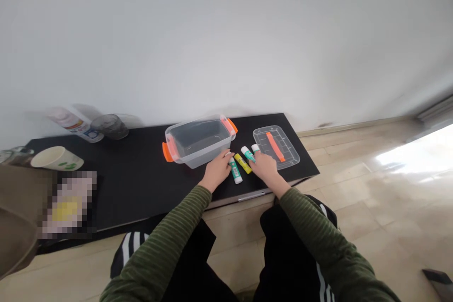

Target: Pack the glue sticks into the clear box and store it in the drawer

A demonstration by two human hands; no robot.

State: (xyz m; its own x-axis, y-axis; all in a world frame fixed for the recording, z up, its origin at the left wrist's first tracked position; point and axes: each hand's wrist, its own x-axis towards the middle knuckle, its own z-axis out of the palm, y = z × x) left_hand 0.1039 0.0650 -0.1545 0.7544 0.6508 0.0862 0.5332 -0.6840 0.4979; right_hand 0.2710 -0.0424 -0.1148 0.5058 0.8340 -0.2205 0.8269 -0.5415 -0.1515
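Note:
My left hand (217,170) has its fingers closed at the capped end of a green and white glue stick (235,173), which lies on the black tabletop. A yellow glue stick (243,163) rests between my two hands. My right hand (265,167) is curled over another green and white glue stick (255,148), mostly hidden by the fingers. Its fingertips reach a further green and white glue stick (248,154) beside it. Just behind my left hand stands a clear plastic box (208,151) without its lid, its orange side clips folded out.
The clear lid (290,153) with an orange handle (275,146) lies flat at the right. Leftward on the black table (152,184) stand a paper cup (58,158), a dark glass (110,126) and a spray can (79,125). A wall (226,47) rises behind.

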